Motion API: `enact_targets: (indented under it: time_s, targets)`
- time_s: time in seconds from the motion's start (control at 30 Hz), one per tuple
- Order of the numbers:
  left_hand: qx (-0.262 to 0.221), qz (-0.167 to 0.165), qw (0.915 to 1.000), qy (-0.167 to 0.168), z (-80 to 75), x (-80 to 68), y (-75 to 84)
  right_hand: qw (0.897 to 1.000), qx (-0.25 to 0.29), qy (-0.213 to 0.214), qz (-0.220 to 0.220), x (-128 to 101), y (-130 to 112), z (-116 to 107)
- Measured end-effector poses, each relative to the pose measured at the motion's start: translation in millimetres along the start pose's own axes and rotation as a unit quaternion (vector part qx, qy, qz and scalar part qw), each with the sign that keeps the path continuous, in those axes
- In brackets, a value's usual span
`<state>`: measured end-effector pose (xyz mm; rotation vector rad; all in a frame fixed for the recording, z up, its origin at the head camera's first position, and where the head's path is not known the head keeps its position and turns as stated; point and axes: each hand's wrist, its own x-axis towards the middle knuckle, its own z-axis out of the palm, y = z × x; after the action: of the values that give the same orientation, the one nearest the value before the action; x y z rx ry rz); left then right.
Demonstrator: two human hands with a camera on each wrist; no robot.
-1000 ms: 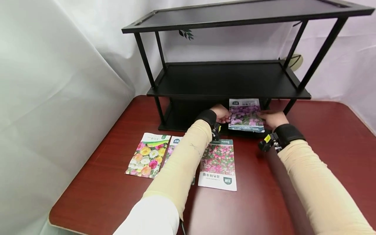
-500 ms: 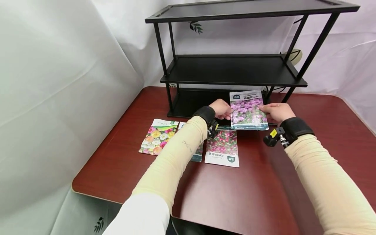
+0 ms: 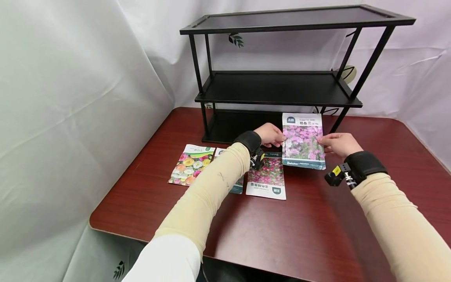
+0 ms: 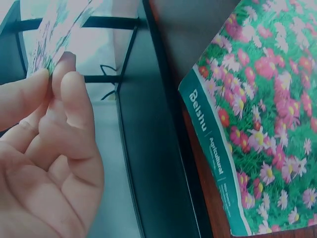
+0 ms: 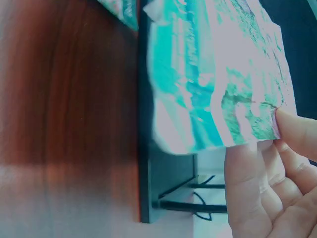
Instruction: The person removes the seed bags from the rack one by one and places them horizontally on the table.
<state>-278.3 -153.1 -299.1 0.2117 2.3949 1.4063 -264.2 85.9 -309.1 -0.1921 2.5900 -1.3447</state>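
A flower seed packet (image 3: 303,141) with purple-pink blossoms is held up in front of the shelf's bottom tier. My left hand (image 3: 270,134) pinches its left edge; in the left wrist view thumb and fingertips (image 4: 64,79) meet on that edge. On the opposite edge, my right hand (image 3: 340,144) pinches the packet between thumb and fingers, seen close in the right wrist view (image 5: 277,168). Just below, a packet with red-pink flowers (image 3: 266,178) lies on the table, its top partly covered by my left wrist camera.
A black three-tier shelf (image 3: 282,87) stands at the back of the red-brown table (image 3: 282,231). Left of my forearm lies a packet of multicoloured flowers (image 3: 192,166). Another packet (image 3: 237,187) is mostly hidden under that forearm. White cloth (image 3: 70,98) hangs behind.
Both hands have drawn the purple-pink packet out from the bottom tier toward me and tipped it more upright, so its face shows fully. The head view has also shifted.
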Motion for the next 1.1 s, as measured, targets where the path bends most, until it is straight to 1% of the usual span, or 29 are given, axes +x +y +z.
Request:
enact_targets:
  time_s: [0.1,0.23,0.33,0.5,0.57,0.67,0.77,0.83,0.9,0.93,0.97,1.03,1.1]
  targets:
    - [0.013,0.004,0.9999,-0.007,7.1,-0.3,0.0,1.000,0.004,-0.009,0.005,-4.2,9.3,-1.4]
    - [0.028,0.000,0.9992,-0.027,14.7,0.0,-1.1,0.999,0.010,-0.023,0.022,-9.0,19.0,-3.1]
    - [0.035,0.000,0.9986,-0.041,19.2,3.4,-4.2,0.999,0.012,-0.031,0.030,-12.0,25.7,-3.7]
    - [0.046,0.004,0.9972,-0.059,25.7,9.8,-7.5,0.998,0.035,-0.044,0.038,-16.3,36.7,-3.1]
    - [0.049,0.001,0.9972,-0.057,28.2,11.8,-7.1,0.997,0.040,-0.050,0.038,-17.7,40.1,-3.7]
    - [0.046,-0.010,0.9980,-0.042,30.5,12.6,-5.4,0.997,0.036,-0.056,0.038,-19.2,40.9,-3.4]
    - [0.051,-0.015,0.9983,-0.022,33.3,7.5,-2.2,0.997,0.025,-0.061,0.039,-19.6,40.1,-2.9]
    - [0.071,-0.023,0.9971,-0.016,36.5,6.9,-1.4,0.997,0.008,-0.064,0.041,-18.9,40.8,-2.1]
    - [0.094,-0.030,0.9950,-0.016,40.5,5.3,-1.5,0.997,-0.016,-0.072,0.039,-18.3,43.9,-1.9]
    - [0.107,-0.037,0.9934,-0.019,42.7,7.2,-2.7,0.996,-0.027,-0.077,0.038,-18.3,45.9,-1.4]
    - [0.123,-0.044,0.9911,-0.022,45.5,10.6,-4.6,0.995,-0.040,-0.082,0.037,-18.5,47.7,-0.7]
    - [0.150,-0.051,0.9869,-0.032,49.7,12.9,-7.0,0.993,-0.058,-0.092,0.039,-19.4,51.3,0.8]
    - [0.180,-0.046,0.9818,-0.039,53.7,14.6,-9.3,0.992,-0.062,-0.101,0.043,-20.6,54.0,2.8]
